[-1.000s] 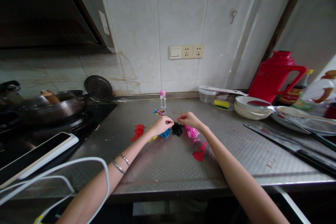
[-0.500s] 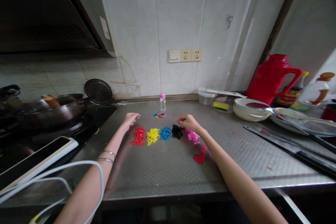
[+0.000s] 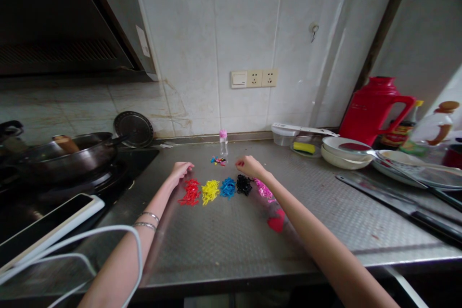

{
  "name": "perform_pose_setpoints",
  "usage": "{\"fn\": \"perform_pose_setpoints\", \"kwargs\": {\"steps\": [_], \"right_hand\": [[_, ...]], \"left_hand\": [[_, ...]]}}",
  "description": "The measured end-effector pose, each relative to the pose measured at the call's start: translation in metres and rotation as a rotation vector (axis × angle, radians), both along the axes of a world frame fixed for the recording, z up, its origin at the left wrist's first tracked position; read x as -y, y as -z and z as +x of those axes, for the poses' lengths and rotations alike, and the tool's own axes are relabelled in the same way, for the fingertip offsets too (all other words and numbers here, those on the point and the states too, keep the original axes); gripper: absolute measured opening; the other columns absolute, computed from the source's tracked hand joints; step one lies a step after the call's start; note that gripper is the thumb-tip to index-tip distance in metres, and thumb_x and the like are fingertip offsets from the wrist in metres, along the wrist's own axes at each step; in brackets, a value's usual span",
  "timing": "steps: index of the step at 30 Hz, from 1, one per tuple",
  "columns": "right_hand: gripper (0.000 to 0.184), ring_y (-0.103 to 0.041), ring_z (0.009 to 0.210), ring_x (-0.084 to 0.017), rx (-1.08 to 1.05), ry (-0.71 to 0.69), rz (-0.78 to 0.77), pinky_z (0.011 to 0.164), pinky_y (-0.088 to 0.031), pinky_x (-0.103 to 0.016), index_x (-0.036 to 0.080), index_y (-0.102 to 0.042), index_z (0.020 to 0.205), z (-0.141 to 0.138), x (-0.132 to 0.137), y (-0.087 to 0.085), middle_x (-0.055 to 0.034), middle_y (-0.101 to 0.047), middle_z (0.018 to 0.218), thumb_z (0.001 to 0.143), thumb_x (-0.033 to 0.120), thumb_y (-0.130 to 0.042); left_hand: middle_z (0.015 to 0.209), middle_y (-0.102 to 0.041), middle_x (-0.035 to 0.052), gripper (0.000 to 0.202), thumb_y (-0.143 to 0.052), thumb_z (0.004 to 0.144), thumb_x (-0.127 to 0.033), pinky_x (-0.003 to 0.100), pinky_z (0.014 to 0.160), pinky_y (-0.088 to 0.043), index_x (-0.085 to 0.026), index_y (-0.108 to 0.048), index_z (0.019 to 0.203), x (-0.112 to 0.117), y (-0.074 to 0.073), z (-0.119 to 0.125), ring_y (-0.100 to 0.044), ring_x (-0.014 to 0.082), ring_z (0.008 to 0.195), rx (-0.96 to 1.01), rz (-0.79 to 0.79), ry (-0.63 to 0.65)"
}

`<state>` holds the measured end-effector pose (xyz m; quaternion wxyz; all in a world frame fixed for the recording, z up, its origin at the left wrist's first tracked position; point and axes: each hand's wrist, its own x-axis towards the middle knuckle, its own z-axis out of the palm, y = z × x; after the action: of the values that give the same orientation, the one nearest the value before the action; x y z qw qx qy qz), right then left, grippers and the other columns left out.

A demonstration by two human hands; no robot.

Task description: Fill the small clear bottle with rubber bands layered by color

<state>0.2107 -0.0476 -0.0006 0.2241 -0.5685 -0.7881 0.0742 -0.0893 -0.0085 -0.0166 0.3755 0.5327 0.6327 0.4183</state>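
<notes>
Small rubber bands (image 3: 228, 187) lie sorted by colour in loose, tangled piles across the middle of a ribbed steel counter (image 3: 220, 255). From left to right run a red pile (image 3: 190, 192), a yellow pile (image 3: 210, 191), a blue pile (image 3: 228, 187), a black pile (image 3: 244, 185) and a pink pile (image 3: 264, 189), each just beside the next. A red patch (image 3: 276, 222) sits nearer the camera, partly hidden behind the right forearm. A tiny mixed cluster (image 3: 218, 160) lies farther back, near a small bottle (image 3: 224, 142) with a pink cap.

The person's left hand (image 3: 180, 171), loosely curled and apparently empty, is just beyond the red pile. The right hand (image 3: 250, 166), fingers drawn together, is just beyond the black pile; whether it grips a band cannot be told.

A pan (image 3: 68, 154) sits on the stove at left, a red flask (image 3: 375, 106) stands at upper right.
</notes>
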Motion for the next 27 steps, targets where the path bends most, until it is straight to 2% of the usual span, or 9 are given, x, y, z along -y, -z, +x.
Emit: {"fn": "perform_pose_setpoints", "kwargs": {"steps": [4,11,22,27], "right_hand": [[0.026,-0.06,0.082,-0.016,0.002,0.008,-0.037,0.067,-0.041,-0.019,0.02,-0.066,0.092,-0.023,-0.019,0.0,-0.0048,-0.066,0.09,0.072,0.021,-0.05],[0.028,-0.058,0.086,-0.017,0.027,-0.051,-0.02,0.069,-0.04,-0.021,0.022,-0.061,0.101,-0.047,-0.036,0.013,-0.0056,-0.065,0.095,0.075,0.023,-0.051],[0.027,-0.057,0.09,-0.017,0.078,-0.052,0.003,0.07,-0.04,-0.021,0.022,-0.061,0.101,-0.05,-0.034,0.013,-0.0062,-0.062,0.101,0.082,0.022,-0.042],[0.028,-0.057,0.087,-0.016,0.021,-0.086,0.026,0.068,-0.039,-0.02,0.022,-0.06,0.103,-0.064,-0.027,0.003,-0.0066,-0.063,0.098,0.081,0.024,-0.043]], "left_hand": [[0.057,-0.053,-0.0006,0.023,-0.052,0.059,-0.029,0.018,0.037,-0.012,-0.011,-0.063,0.07,0.0,0.001,-0.001,-0.028,0.0029,0.038,0.006,0.001,-0.002],[0.057,-0.052,-0.0014,0.021,-0.054,0.057,-0.027,0.018,0.036,-0.012,-0.011,-0.062,0.068,0.0,0.0,-0.001,-0.028,0.0023,0.037,0.002,-0.028,0.019],[0.056,-0.051,-0.0017,0.019,-0.054,0.058,-0.028,0.018,0.036,-0.013,-0.011,-0.061,0.066,-0.001,0.004,-0.001,-0.028,0.0025,0.037,-0.02,-0.027,0.008],[0.056,-0.051,-0.0018,0.02,-0.052,0.06,-0.028,0.019,0.037,-0.013,-0.012,-0.062,0.067,0.001,0.003,0.0,-0.028,0.0026,0.037,-0.036,-0.02,0.013]]}}
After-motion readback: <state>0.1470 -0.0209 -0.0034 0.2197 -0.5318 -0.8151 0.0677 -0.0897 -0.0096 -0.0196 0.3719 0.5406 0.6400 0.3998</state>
